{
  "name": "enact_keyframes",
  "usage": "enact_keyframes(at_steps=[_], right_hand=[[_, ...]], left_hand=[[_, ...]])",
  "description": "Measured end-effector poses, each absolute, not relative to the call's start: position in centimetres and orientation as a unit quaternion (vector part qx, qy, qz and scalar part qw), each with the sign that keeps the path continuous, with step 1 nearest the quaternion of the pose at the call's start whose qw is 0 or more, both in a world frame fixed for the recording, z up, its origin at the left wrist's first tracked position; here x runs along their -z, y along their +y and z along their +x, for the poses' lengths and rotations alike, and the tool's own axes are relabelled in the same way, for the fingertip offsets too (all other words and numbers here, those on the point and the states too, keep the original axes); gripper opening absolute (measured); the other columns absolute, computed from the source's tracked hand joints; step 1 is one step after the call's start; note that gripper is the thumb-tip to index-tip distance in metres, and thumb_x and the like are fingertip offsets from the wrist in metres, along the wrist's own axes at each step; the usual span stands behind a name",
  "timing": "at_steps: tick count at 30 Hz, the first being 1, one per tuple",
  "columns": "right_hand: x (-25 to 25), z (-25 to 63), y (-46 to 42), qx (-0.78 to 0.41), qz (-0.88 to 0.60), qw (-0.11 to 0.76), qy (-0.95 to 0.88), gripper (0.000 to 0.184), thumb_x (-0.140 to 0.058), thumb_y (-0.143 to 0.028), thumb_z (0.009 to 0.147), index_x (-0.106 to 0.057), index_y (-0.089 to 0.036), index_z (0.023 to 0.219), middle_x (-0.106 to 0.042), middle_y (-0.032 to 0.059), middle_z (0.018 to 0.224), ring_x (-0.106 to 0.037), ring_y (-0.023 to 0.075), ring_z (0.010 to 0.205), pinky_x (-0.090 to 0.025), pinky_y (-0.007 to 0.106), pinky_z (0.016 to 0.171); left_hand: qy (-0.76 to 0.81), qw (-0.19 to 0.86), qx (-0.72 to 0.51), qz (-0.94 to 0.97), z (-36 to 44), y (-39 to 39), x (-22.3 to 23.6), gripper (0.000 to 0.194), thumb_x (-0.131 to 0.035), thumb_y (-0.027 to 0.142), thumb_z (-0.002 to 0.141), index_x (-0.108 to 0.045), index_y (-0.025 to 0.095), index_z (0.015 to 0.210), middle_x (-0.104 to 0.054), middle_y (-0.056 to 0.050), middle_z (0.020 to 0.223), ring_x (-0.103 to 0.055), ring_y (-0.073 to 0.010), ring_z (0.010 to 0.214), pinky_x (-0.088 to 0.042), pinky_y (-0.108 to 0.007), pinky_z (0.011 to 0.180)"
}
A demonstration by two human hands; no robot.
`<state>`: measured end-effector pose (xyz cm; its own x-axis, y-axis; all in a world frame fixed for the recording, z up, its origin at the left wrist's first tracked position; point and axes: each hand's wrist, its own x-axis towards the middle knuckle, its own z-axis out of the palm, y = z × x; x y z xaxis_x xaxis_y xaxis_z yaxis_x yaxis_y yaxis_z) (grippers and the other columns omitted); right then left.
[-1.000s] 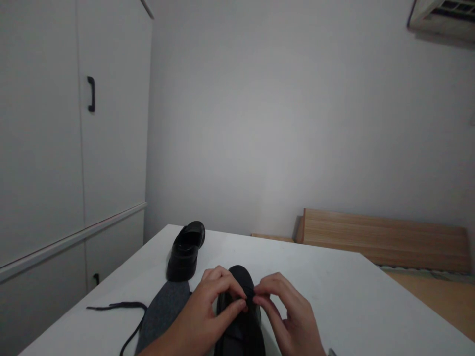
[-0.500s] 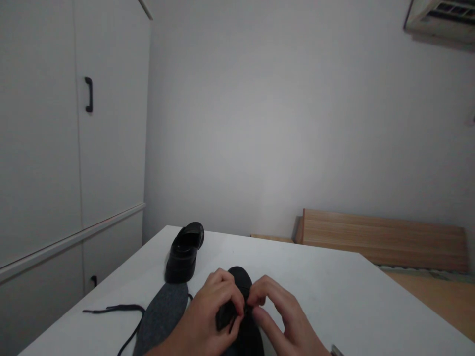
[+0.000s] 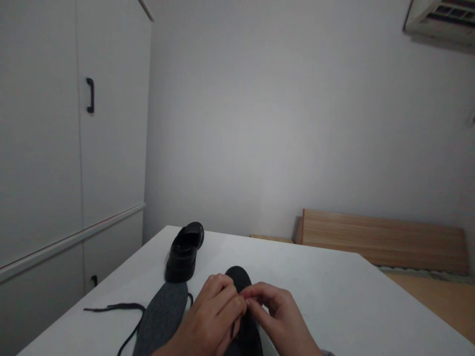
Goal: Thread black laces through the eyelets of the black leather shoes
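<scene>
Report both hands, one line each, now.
Left hand: curled closed over the black, round-toed shoe; what it grips is hidden.
Right hand: pinched closed over that shoe; anything held cannot be told.

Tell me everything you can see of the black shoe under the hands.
The black shoe appears to rest upright on the white table, right of the grey pad, its rounded toe pointing away from the wearer. The toe looks smooth and mostly matt. The left hand covers much of its left side; the right hand has its fingertips just behind the toe. Any lacing there is hidden, and the picture's bottom edge cuts off the heel.
</scene>
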<state>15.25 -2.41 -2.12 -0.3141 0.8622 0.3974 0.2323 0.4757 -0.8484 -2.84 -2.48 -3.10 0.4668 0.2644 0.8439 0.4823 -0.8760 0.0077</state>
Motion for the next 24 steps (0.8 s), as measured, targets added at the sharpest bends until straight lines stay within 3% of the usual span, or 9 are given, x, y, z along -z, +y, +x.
enact_keyframes(at_steps=[5, 9, 17, 20, 22, 24], right_hand=[[2.0, 15.3, -2.3, -0.318, -0.372, 0.446, -0.75, 0.016, -0.058, -0.028, 0.086, -0.069, -0.017, 0.082, -0.067, 0.0032, 0.074, -0.06, 0.0163, 0.069, -0.048, 0.027, 0.064], [2.0, 15.1, -2.4, -0.255, -0.352, 0.444, -0.784, 0.007, -0.054, -0.015, 0.078, -0.06, -0.018, 0.077, -0.057, -0.0003, 0.071, -0.053, 0.0134, 0.065, -0.044, 0.023, 0.059], [2.7, 15.4, -2.3, -0.114, -0.365, 0.44, -0.813, 0.026, -0.048, 0.001, 0.061, -0.052, -0.021, 0.075, -0.05, -0.0028, 0.07, -0.049, 0.0134, 0.063, -0.036, 0.023, 0.056], [2.4, 15.7, -2.2, -0.108, -0.363, 0.433, -0.818, 0.027, -0.05, 0.002, 0.063, -0.054, -0.021, 0.076, -0.052, -0.0025, 0.071, -0.051, 0.0138, 0.064, -0.037, 0.024, 0.057], [2.0, 16.0, -2.3, -0.109, -0.366, 0.431, -0.818, 0.024, -0.051, 0.001, 0.069, -0.057, -0.021, 0.078, -0.054, -0.0016, 0.072, -0.053, 0.0144, 0.066, -0.039, 0.024, 0.058], [1.5, 16.4, -2.7, -0.115, -0.367, 0.427, -0.818, 0.02, -0.053, -0.004, 0.078, -0.061, -0.021, 0.085, -0.059, 0.0011, 0.077, -0.055, 0.0151, 0.067, -0.043, 0.025, 0.06]], left_hand=[[-0.222, 0.114, 0.461, -0.851, -3.1, -2.7, 2.7, 0.021, -0.046, 0.0, 0.087, -0.055, 0.019, 0.092, -0.058, -0.003, 0.074, -0.049, -0.0197, 0.077, -0.039, -0.031, 0.07], [-0.244, 0.046, 0.478, -0.842, -3.4, -3.0, 2.2, 0.02, -0.048, 0.002, 0.089, -0.053, 0.021, 0.089, -0.057, -0.002, 0.075, -0.051, -0.0184, 0.079, -0.042, -0.028, 0.07], [-0.279, -0.134, 0.476, -0.823, -4.6, -3.1, 1.0, 0.018, -0.06, 0.01, 0.085, -0.05, 0.021, 0.076, -0.055, 0.001, 0.077, -0.054, -0.0151, 0.075, -0.042, -0.024, 0.066], [-0.285, -0.19, 0.455, -0.822, -4.8, -3.4, 0.4, 0.015, -0.061, 0.014, 0.086, -0.053, 0.02, 0.075, -0.056, 0.0, 0.077, -0.055, -0.0158, 0.076, -0.043, -0.025, 0.068], [-0.289, -0.241, 0.415, -0.828, -5.2, -3.4, 0.0, 0.006, -0.062, 0.017, 0.086, -0.058, 0.021, 0.086, -0.059, -0.001, 0.082, -0.058, -0.0173, 0.081, -0.045, -0.027, 0.074], [-0.299, -0.271, 0.387, -0.829, -6.0, -3.1, -0.4, 0.018, -0.066, 0.023, 0.085, -0.06, 0.023, 0.102, -0.063, -0.002, 0.092, -0.059, -0.02, 0.091, -0.046, -0.031, 0.084]])
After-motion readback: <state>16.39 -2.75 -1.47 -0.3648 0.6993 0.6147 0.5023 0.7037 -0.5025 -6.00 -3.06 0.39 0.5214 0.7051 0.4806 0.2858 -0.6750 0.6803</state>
